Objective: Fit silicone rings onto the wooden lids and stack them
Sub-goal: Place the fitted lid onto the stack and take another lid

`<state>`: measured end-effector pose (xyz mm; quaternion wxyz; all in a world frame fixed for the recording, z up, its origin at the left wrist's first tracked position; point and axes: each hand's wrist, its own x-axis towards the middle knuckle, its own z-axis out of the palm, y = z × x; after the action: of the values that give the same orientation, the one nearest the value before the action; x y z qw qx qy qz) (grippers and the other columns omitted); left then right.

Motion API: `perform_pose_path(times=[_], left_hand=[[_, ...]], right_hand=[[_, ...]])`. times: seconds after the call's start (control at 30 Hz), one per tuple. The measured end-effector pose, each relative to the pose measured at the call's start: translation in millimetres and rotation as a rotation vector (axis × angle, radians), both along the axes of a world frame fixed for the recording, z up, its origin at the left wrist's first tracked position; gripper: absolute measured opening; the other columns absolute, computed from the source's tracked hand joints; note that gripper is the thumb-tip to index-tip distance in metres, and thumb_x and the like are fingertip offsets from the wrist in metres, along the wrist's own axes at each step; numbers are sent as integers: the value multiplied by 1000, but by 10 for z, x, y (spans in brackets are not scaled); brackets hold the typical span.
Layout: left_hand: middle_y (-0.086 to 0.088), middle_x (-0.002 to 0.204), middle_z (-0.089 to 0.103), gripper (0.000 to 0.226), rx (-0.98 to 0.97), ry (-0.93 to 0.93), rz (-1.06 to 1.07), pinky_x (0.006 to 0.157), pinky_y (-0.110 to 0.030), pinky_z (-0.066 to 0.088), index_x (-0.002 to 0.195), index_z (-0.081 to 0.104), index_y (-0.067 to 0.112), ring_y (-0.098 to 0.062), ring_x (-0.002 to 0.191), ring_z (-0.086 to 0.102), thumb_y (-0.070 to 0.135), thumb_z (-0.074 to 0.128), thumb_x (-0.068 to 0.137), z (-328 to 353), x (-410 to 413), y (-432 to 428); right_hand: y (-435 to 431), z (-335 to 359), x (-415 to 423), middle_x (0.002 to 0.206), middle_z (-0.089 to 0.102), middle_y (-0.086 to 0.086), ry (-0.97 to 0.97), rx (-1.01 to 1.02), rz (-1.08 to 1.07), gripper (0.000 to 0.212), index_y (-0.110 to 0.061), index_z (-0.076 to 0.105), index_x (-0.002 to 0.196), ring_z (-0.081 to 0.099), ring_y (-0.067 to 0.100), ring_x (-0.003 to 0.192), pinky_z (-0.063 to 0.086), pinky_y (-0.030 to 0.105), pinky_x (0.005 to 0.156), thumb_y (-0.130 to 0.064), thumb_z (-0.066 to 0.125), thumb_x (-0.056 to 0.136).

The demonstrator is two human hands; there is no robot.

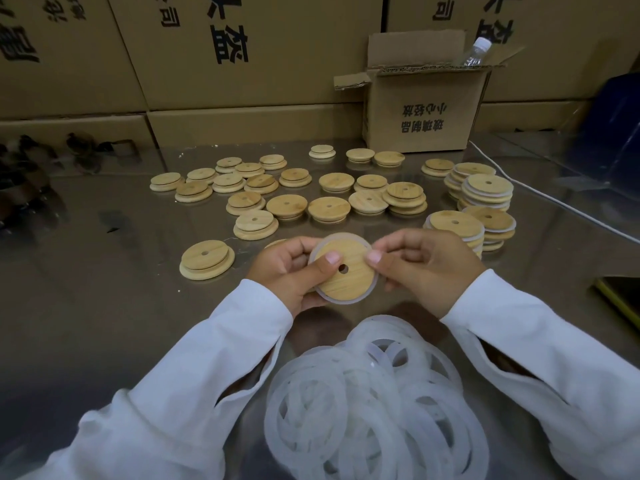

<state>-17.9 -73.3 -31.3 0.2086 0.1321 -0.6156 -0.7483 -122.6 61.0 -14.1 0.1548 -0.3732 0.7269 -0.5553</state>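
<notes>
A wooden lid (346,275), its centre hole showing, was held above the table (104,289) in front of the person. The left hand (287,271) gripped it by the edge, thumb on its face. The right hand (422,268) pinched the silicone ring (349,301) at the opposite edge. The ring appeared seated around most of the rim, so this fitting was judged nearly complete.

Finished stacks (485,195) with white rings stood to the right. Many bare lids (287,188) lay beyond, and a pile of rings (374,393) lay nearest, so most of the work remained.

The small open carton (422,112) bore two lines of Chinese characters, apparently reversed, probably 玻璃制品 and 小心轻放. The large cartons (225,46) carried big black characters cut off by the frame.
</notes>
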Motion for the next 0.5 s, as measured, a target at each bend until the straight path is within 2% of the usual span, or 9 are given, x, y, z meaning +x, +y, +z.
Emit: perform_pose_path(times=[0.13, 0.27, 0.33, 0.4, 0.47, 0.5], left_hand=[[-5, 91, 73, 40, 43, 9, -40, 66, -27, 57, 101, 63, 14, -20, 83, 70, 24, 63, 62, 17, 6, 20], [-4, 95, 70, 38, 21, -2, 51, 70, -25, 57, 101, 61, 18, -14, 83, 69, 24, 66, 63, 19, -5, 6], [-2, 89, 68, 30, -55, 7, 155, 71, -25, 57, 96, 62, 19, -13, 81, 68, 13, 74, 70, 19, -19, -12], [-1, 81, 66, 24, -175, 20, 292, 72, -25, 55, 91, 62, 20, -15, 80, 66, 4, 71, 76, 7, -35, -50], [1, 77, 63, 24, -321, 17, 426, 69, -17, 51, 86, 60, 22, -12, 76, 62, -1, 65, 80, -14, -44, -102], [3, 77, 62, 24, -405, 1, 477, 67, -12, 48, 84, 60, 22, -8, 74, 60, -1, 65, 79, -28, -46, -128]], right_hand=[[59, 54, -155, 55, 65, -3, -22, -70, -71, 7, -21, 68, 68, 54, 5, 47, 48, 13, 53, -24, 68, 75], [207, 140, -460, 48, 60, -4, -182, -207, -389, 14, -18, 68, 66, 51, 6, 42, 48, 20, 57, -24, 68, 79], [318, 202, -616, 54, 61, 1, -312, -306, -527, 16, -16, 65, 67, 50, 7, 42, 48, 23, 60, -26, 69, 79], [423, 249, -767, 61, 63, 0, -433, -361, -635, 15, -18, 63, 69, 50, 5, 45, 48, 20, 57, -28, 68, 80], [484, 239, -906, 64, 61, -3, -550, -382, -684, 16, -19, 60, 73, 49, 3, 45, 44, 15, 49, -31, 63, 84], [502, 208, -973, 58, 58, -5, -591, -383, -698, 18, -20, 57, 72, 48, 1, 41, 41, 14, 44, -32, 60, 86]])
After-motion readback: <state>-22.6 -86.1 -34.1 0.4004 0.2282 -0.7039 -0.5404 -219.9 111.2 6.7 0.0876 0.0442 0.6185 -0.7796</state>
